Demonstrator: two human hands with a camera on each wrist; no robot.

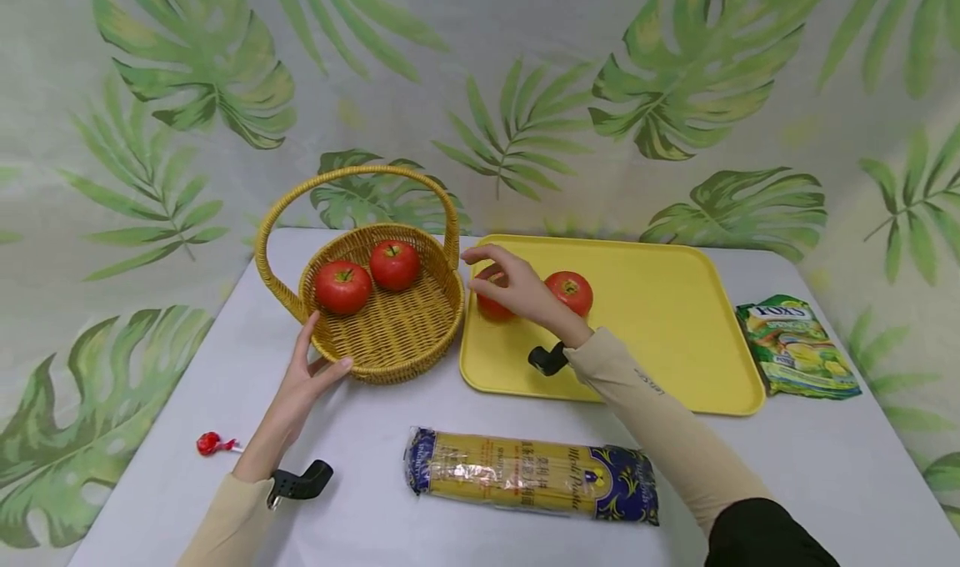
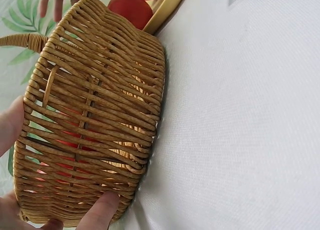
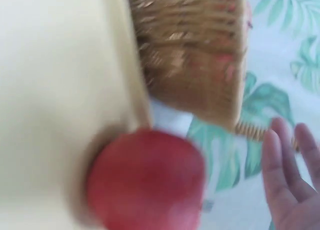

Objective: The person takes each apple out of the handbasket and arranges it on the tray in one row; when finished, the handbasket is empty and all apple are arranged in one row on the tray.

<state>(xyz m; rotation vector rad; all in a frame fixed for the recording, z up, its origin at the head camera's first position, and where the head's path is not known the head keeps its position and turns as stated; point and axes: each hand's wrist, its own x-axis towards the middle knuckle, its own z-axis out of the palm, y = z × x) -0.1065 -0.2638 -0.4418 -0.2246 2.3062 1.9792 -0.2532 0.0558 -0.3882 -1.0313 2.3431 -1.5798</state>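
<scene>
Red, round, glossy apples [image 1: 342,287] sit two in the golden-brown, arch-handled wicker basket [image 1: 397,325] and two at the left of the shallow yellow rectangular tray [image 1: 660,325], just beside it on the white-covered bench [image 1: 787,467]; your left hand [image 1: 296,383] holds the basket at its near left side; your right hand [image 1: 525,288] hangs above the tray's left part, fingers loosely spread, holding nothing.

The step in hand looks to be a transfer between tray and basket, with your right hand between grasps; the next move would seem to call for lowering it round the apple nearest the basket, while your left hand steadies the wicker.

The head view half hides that apple behind your right hand; the right wrist view, though blurred, shows the apple whole but for its cut-off lower edge, and your fingers apart from it; only the left wrist view shows a fingertip low against the basket's outer wall.
</scene>
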